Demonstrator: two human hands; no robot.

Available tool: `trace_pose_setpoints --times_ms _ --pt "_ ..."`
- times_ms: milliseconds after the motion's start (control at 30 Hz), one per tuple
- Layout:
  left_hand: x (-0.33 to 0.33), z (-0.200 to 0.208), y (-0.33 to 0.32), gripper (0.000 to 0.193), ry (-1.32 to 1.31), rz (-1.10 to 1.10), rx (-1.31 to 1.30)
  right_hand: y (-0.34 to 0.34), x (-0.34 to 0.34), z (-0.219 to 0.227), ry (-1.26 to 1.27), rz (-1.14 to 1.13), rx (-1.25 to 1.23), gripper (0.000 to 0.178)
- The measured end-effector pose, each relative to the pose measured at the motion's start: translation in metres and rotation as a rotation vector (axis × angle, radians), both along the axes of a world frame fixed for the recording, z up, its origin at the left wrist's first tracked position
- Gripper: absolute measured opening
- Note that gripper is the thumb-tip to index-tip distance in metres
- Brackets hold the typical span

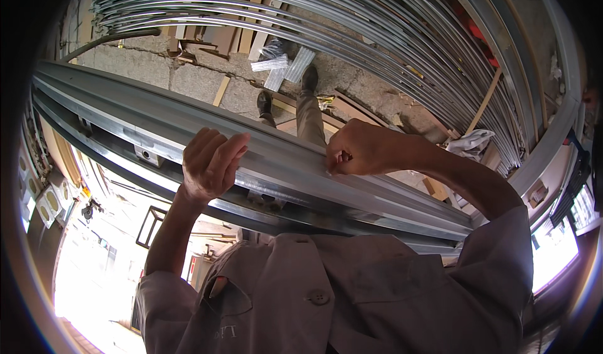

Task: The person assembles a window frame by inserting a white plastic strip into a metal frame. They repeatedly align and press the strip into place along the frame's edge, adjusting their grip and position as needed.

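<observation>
A long grey metal profile (276, 159) with grooves along it crosses in front of my body from upper left to lower right. My left hand (212, 164) is closed at the profile, its fingers curled together; whatever lies inside them is hidden. Farther right, my right hand (358, 150) is bent in a tight fist over the far side of the same profile. A small dark gap shows between its fingers, but I cannot make out what they hold. Nearer my body runs a second metal rail (151, 178) with a small bracket (148, 155) on it.
Beyond the profile, many thin metal bars (370, 46) lie stacked in a long bundle. Cardboard strips (221, 91) and short silver pieces (300, 64) lie on the concrete floor by my feet (309, 79). Crumpled plastic (471, 141) lies at the right.
</observation>
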State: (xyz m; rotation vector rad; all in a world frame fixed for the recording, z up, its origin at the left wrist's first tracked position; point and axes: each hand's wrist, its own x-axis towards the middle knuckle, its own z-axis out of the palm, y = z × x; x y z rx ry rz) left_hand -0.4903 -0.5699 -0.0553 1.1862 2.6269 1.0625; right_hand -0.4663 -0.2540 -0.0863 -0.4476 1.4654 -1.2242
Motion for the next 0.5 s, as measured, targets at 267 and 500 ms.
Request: trace_pose_setpoints --times_ms 267,500 --pt "-0.001 0.0 0.0 0.019 0.007 -0.006 0.004 -0.004 0.005 0.004 0.093 -0.016 0.012 0.011" --pt "-0.001 0.001 0.001 0.018 -0.002 -0.009 0.011 -0.012 0.012 0.011 0.243 0.031 0.099 0.01"
